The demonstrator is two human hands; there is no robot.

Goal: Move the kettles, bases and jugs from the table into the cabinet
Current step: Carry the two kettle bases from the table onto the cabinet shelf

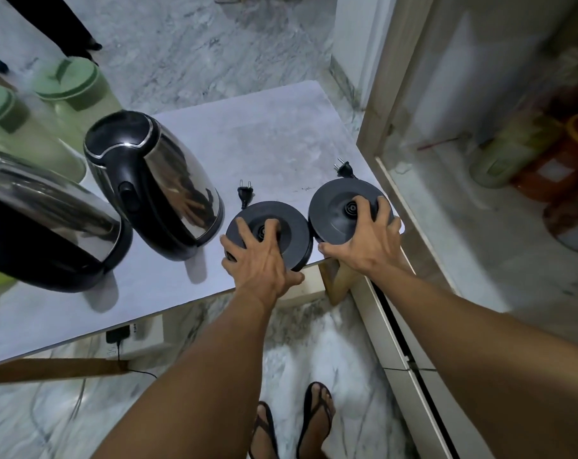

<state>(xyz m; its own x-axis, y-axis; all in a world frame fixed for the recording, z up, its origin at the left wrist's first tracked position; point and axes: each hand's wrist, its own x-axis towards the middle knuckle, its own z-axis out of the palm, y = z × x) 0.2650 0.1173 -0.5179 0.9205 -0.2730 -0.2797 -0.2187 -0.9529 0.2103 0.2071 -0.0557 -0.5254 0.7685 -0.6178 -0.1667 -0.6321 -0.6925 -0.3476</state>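
At nine o'clock stand two pale green plastic jugs (pixel 66 94), likely light. Beside them two steel kettles (pixel 155 183) with black handles: smooth, slippery shells, so I'd take them by the handle. At the table's (pixel 274 137) six o'clock edge, the left hand (pixel 258 256) spreads over one flat black base (pixel 294 233), fingers clamped on its rim. Just at three o'clock of it, the right hand (pixel 367 233) grips the second base (pixel 334 207) likewise. Stiff, light discs, with loose plugs trailing. The cabinet (pixel 479 167) stands open beyond.
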